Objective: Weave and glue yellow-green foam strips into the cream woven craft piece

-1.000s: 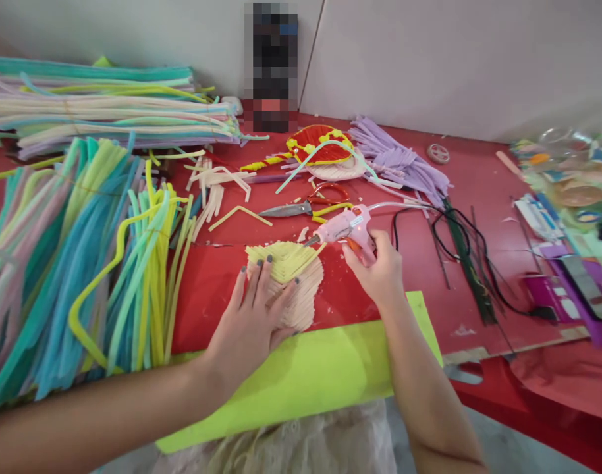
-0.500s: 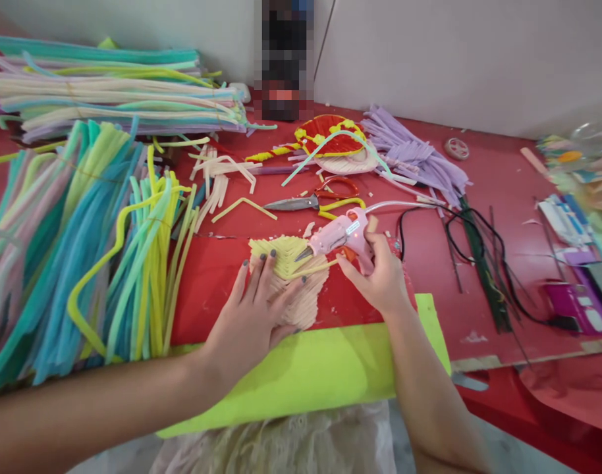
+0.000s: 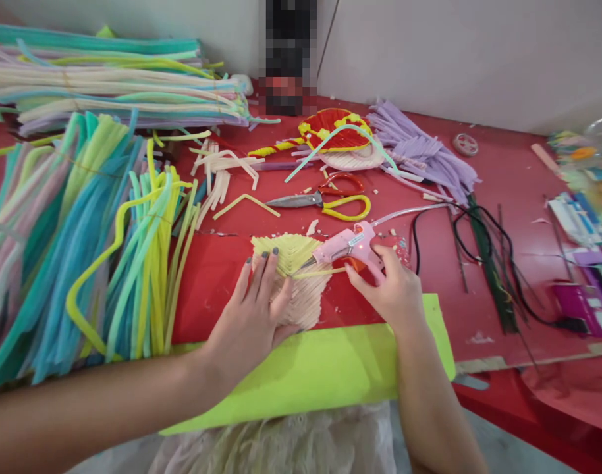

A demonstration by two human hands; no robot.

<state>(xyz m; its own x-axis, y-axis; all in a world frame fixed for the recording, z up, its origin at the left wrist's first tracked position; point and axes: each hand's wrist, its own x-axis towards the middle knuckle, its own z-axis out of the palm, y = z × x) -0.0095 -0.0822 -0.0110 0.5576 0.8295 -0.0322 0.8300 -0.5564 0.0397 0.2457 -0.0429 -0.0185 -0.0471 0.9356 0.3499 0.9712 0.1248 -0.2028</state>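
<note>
My left hand (image 3: 254, 296) lies flat with its fingers stretched over a leaf-like piece made of pipe cleaners (image 3: 308, 299), pale yellow at the top and cream below. A single yellow pipe cleaner (image 3: 325, 272) runs across that piece, its left end by my left index finger. My right hand (image 3: 392, 283) is closed around a pink hot glue gun (image 3: 348, 245) with an orange trigger. The gun's metal nozzle points left, close to the yellow strip near my left fingers. Just above the gun lie scissors (image 3: 305, 201) with red and yellow handles.
Bundled pipe cleaners (image 3: 83, 230) fill the left side, with more stacked behind (image 3: 133, 85). A red and yellow pipe-cleaner fan (image 3: 333, 131) and a purple bundle (image 3: 424, 148) lie at the back. A black cord (image 3: 523, 299) runs right. A lime-green sheet (image 3: 301, 368) hangs over the front edge.
The glue gun and my right hand have shifted slightly right and down, uncovering the scissors' yellow handle. My left index finger has drawn in a little. The view has also shifted slightly.
</note>
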